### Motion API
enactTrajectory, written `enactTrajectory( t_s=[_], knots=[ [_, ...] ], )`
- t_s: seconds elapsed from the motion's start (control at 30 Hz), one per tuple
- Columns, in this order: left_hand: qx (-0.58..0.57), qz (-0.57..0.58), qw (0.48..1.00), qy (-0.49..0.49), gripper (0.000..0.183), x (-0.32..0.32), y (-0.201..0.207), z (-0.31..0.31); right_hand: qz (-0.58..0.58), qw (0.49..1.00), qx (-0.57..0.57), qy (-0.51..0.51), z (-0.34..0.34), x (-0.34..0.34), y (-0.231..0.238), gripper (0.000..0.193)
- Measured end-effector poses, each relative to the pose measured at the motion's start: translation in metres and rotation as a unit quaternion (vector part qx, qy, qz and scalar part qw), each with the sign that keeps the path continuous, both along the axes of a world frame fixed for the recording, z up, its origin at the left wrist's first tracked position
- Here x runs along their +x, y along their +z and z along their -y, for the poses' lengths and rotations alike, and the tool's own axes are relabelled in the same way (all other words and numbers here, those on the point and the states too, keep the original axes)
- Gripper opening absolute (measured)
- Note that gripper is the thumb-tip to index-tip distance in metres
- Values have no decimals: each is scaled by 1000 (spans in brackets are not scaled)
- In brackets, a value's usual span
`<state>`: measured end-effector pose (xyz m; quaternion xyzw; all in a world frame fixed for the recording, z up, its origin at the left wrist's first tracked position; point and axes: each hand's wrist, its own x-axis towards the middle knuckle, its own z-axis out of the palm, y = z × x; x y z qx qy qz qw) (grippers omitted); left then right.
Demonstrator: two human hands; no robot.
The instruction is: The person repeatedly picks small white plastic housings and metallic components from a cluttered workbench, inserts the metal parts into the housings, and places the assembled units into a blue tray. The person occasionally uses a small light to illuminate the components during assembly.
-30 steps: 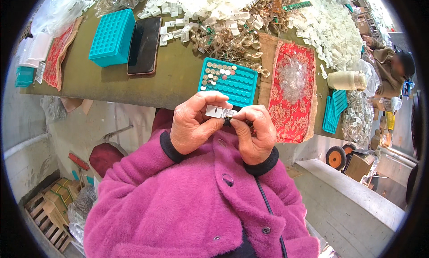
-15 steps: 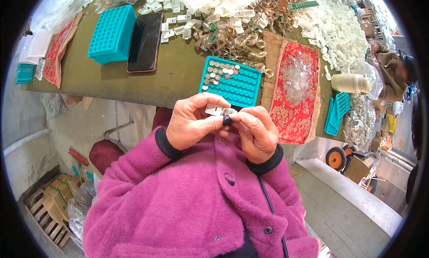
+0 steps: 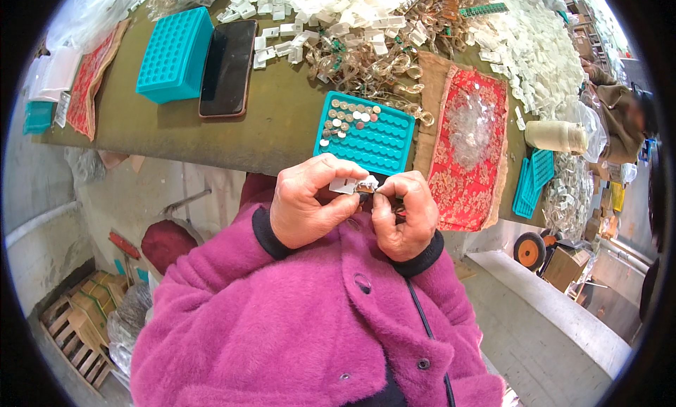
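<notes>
here, the fingers of the left hand (image 3: 303,204) pinch a small white plastic piece (image 3: 342,186) between the two hands, close to the front edge of the desk (image 3: 274,125). the fingers of the right hand (image 3: 403,217) are pinched together at its right end; i cannot tell exactly on what. just beyond lies a teal tray (image 3: 377,152) partly filled with small round discs (image 3: 357,115). right of it lies a red patterned cloth (image 3: 468,196); farther left, a dark phone (image 3: 229,69) lies beside a teal block (image 3: 169,86).
</notes>
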<state>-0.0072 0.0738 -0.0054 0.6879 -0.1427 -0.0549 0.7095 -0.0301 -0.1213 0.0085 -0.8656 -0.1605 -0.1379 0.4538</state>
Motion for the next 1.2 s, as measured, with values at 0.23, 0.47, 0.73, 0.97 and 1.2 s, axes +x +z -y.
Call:
enactTrajectory(
  t_s=[0.23,0.47,0.73,0.97,1.2],
  knots=[
    [108,195,975,10,31,9,2,-4,-79,996,27,-15,1,0,2,15],
    [-273,-291,909,-124,31,-2,-9,-13,-404,858,317,30,6,-7,13,12],
    [-351,-388,839,-153,32,3,-20,-18,-420,867,268,23,8,2,21,13],
    [-288,-370,876,-115,22,13,-8,-42,20,985,-174,-3,15,67,16,29],
    [-279,-342,896,-49,20,7,-6,-48,21,966,-257,17,3,99,-1,26]
  ],
)
